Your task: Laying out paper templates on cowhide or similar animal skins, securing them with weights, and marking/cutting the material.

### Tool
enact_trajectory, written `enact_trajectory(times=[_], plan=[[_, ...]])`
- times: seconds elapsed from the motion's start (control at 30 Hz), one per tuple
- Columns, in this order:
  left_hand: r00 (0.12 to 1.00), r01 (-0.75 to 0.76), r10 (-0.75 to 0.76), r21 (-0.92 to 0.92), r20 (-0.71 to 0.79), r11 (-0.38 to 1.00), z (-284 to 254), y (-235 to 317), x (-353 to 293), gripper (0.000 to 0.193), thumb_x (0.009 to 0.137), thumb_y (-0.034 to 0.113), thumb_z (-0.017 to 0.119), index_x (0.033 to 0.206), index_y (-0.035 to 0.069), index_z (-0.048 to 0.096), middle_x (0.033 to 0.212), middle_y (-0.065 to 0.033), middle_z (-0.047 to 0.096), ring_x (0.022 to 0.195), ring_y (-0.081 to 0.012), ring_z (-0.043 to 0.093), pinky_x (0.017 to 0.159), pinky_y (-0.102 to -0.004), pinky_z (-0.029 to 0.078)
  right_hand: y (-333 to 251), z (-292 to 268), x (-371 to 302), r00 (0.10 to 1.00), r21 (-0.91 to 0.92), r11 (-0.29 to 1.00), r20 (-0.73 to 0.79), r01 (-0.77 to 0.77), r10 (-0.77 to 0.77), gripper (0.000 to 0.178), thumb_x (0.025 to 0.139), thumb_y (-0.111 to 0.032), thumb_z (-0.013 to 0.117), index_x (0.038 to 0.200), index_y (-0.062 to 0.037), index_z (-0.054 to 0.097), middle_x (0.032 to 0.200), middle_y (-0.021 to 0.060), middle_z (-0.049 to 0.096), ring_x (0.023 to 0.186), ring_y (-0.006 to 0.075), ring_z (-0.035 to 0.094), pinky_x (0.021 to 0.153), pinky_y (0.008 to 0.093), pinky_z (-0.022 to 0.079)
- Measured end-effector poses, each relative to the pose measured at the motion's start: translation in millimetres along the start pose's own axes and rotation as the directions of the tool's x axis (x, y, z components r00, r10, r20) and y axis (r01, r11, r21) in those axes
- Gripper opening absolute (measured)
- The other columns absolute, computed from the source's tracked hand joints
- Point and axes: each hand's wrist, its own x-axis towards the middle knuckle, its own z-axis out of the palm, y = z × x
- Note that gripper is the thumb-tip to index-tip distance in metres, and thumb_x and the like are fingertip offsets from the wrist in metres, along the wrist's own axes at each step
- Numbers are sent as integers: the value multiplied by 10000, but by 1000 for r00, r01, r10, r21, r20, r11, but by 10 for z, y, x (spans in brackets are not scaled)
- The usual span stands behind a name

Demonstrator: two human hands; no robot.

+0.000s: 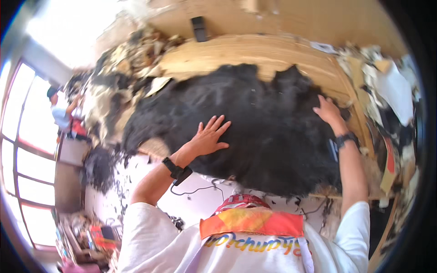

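Observation:
A large black fur hide [273, 132] lies spread over a wooden board [218, 52], its near edge hanging at the board's front. My left hand [208, 138] rests on the fur left of the middle, fingers spread, holding nothing. Near the hide's right edge is my right hand [328, 110], its fingers apart and nothing seen in it. Each wrist wears a black band. A slim blue-grey object [333, 149], too unclear to name, shows by the hide's right edge beside my right forearm.
Fur scraps [136, 57] heap up at the board's left, more scraps [387, 86] at its right. A black box-like object [199, 29] stands at the back. A dark cable [200, 190] trails below. Another person [63, 111] is at the far left by the windows [27, 136].

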Motion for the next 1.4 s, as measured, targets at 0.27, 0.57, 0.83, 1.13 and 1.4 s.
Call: enact_trajectory(times=[0.27, 0.57, 0.83, 1.13, 1.4], plan=[[852, 491, -520, -242, -70, 837, 229, -1354, -1644, 512, 795, 396, 564, 1214, 114, 477, 1280, -142, 400, 1188, -318, 365, 948, -433, 329, -514, -76, -1198, 932, 35, 933, -68, 358, -356, 600, 667, -106, 687, 1200, -14, 427, 1132, 197, 398, 1052, 362, 437, 888, 391, 388], [834, 452, -464, -112, -299, 885, -601, -2694, -745, 320, 787, 324, 581, 915, 31, 605, 924, -172, 612, 917, -340, 562, 757, -413, 453, -1039, 42, -2150, 972, 241, 949, -165, 202, -165, 417, 704, -27, 616, 1100, 5, 488, 1091, 197, 443, 1030, 367, 451, 877, 385, 372], [823, 532, -535, -70, -192, 844, -445, -3898, 51, 386, 696, 293, 683, 914, -16, 607, 962, -200, 608, 957, -353, 557, 792, -411, 451, -1904, 271, -2660, 976, 330, 944, -199, -13, 83, 322, 724, -28, 552, 1041, 10, 506, 1060, 177, 446, 1021, 345, 450, 892, 371, 355], [835, -382, -472, -915, -281, -131, -876, -4017, 201, 374, 833, 229, 564, 1111, -13, 498, 1020, -120, 580, 825, -150, 575, 680, -261, 466, -2151, 355, -2908, 951, 342, 933, -233, -115, 203, 288, 738, -45, 549, 1021, 6, 529, 1007, 201, 477, 986, 359, 470, 869, 381, 368], [989, -46, 13, -223, -149, 974, -268, -3298, -1074, 637, 778, 211, 608, 1321, 65, 308, 1369, -214, 257, 1268, -346, 254, 1029, -383, 243, -1573, 868, -3141, 942, 546, 829, -196, -126, 272, 253, 738, -29, 566, 990, -1, 566, 844, 127, 594, 720, 194, 578, 659, 286, 461]])
